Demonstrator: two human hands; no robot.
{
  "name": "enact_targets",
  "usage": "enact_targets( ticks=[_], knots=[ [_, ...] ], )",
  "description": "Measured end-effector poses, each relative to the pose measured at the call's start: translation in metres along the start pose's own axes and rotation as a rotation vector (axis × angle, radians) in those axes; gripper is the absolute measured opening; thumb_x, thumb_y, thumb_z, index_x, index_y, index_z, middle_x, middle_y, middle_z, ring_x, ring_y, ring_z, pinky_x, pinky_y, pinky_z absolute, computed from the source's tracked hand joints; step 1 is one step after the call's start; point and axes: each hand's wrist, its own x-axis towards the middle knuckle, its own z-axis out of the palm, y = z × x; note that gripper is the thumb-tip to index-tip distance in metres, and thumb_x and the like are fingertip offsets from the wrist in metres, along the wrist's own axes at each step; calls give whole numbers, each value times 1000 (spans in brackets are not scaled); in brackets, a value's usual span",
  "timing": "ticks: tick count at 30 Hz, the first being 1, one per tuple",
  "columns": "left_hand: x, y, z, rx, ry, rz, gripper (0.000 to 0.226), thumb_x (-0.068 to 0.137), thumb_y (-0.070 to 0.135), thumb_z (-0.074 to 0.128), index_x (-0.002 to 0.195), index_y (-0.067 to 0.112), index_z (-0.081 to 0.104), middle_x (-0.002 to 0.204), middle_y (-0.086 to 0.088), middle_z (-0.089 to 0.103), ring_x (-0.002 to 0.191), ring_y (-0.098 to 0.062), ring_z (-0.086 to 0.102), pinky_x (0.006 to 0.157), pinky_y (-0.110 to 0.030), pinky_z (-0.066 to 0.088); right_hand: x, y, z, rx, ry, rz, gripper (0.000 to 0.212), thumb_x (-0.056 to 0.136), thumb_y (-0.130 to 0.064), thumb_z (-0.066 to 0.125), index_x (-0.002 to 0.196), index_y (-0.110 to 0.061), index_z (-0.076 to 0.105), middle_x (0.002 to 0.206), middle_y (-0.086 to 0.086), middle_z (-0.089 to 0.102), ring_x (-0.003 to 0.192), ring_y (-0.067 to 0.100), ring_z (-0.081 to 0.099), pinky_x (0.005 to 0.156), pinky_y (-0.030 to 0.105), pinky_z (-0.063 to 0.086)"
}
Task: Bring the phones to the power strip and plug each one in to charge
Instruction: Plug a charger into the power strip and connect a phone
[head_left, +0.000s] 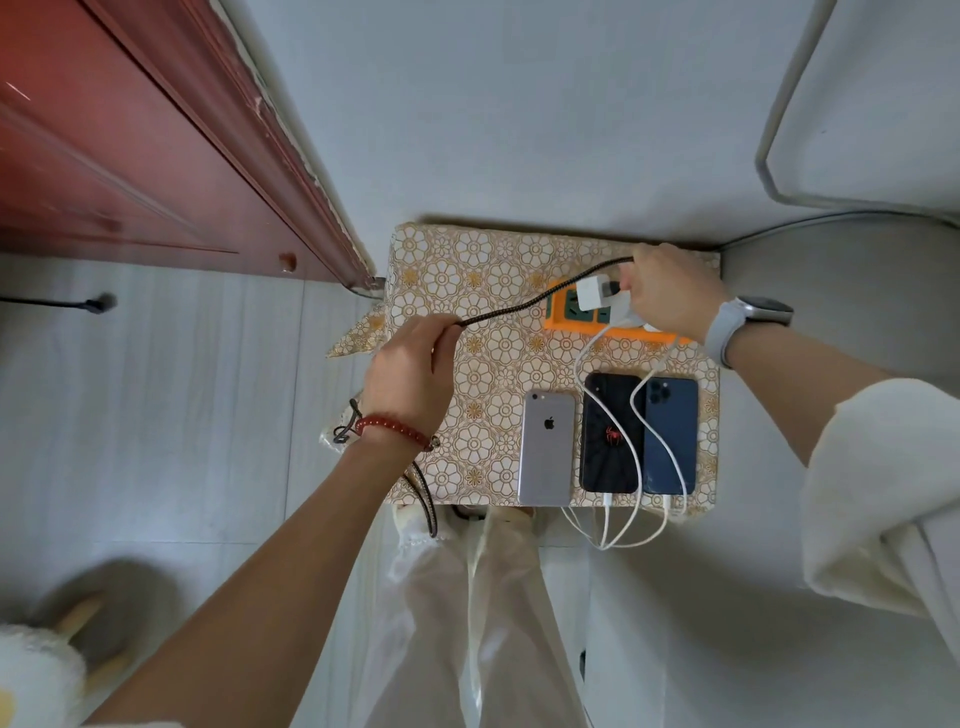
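Note:
Three phones lie face down side by side on the patterned table (467, 280): a silver phone (547, 448), a black phone (609, 434) and a blue phone (671, 436). White cables (618, 540) run from the black and blue phones up to the orange power strip (563, 312). My right hand (667, 296) grips the plug end of a black braided cable (535, 301) at a white charger (592, 293) sitting on the strip. My left hand (410, 379) pinches the same cable further along; its loose end hangs off the table's left front corner.
A red-brown wooden door (130, 140) stands at the left, with a black cable end (96, 304) on the tiled floor. A grey rounded piece of furniture (862, 104) fills the upper right. My legs in pale trousers (467, 623) stand at the table's near edge.

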Motion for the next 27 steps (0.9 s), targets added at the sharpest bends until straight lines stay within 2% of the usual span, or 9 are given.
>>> enact_targets(
  ticks=[5, 9, 12, 16, 20, 22, 24, 27],
  knots=[
    [0, 7, 6, -4, -15, -10, 21, 91, 13, 47, 98, 4, 65, 87, -12, 67, 75, -20, 57, 66, -26, 43, -2, 5, 1, 55, 36, 49, 18, 88, -6, 43, 90, 7, 55, 95, 29, 60, 87, 40, 57, 63, 37, 37],
    [2, 8, 8, -2, -26, -30, 21, 91, 12, 47, 98, 3, 64, 87, -13, 67, 75, -23, 58, 66, -28, 45, -3, 7, 6, 63, 80, 82, 23, 92, -13, 39, 95, 5, 54, 100, 27, 61, 91, 40, 57, 67, 38, 39],
    [4, 8, 9, -1, -19, -45, 20, 91, 11, 47, 97, 3, 64, 85, -13, 66, 71, -17, 53, 64, -26, 42, -3, 8, 9, 43, 84, 96, 26, 94, -17, 37, 99, 5, 51, 100, 26, 60, 91, 40, 57, 67, 38, 38],
    [4, 8, 9, -6, -24, -45, 20, 91, 11, 47, 97, 3, 64, 85, -13, 66, 72, -19, 55, 65, -28, 45, -2, 8, 7, 42, 54, 103, 16, 90, -10, 42, 93, 3, 51, 94, 25, 62, 80, 35, 56, 62, 35, 36],
    [4, 9, 11, -10, -17, -46, 21, 91, 12, 46, 97, 4, 64, 85, -12, 66, 71, -17, 54, 65, -26, 44, 1, 10, 12, 87, 103, 123, 17, 93, -16, 38, 82, -4, 45, 82, 19, 58, 71, 31, 50, 59, 35, 35],
    [5, 8, 10, -10, -13, -47, 21, 91, 12, 46, 98, 4, 64, 84, -12, 66, 72, -21, 58, 65, -28, 45, 3, 13, 17, 142, 130, 111, 19, 93, -20, 39, 93, -3, 48, 83, 17, 58, 73, 32, 54, 58, 33, 36],
    [5, 6, 9, -8, -10, -41, 20, 91, 11, 46, 98, 3, 64, 85, -12, 67, 73, -24, 60, 65, -29, 47, 4, 15, 22, 203, 110, 84, 20, 90, -17, 46, 104, -7, 55, 92, 16, 63, 79, 31, 56, 60, 32, 39],
    [6, 4, 7, -10, 7, -49, 21, 91, 11, 47, 98, 3, 64, 85, -13, 67, 74, -25, 60, 66, -32, 49, 4, 15, 26, 292, 107, 81, 17, 86, -14, 51, 99, -9, 60, 94, 16, 66, 76, 26, 53, 62, 29, 36]
  ],
)
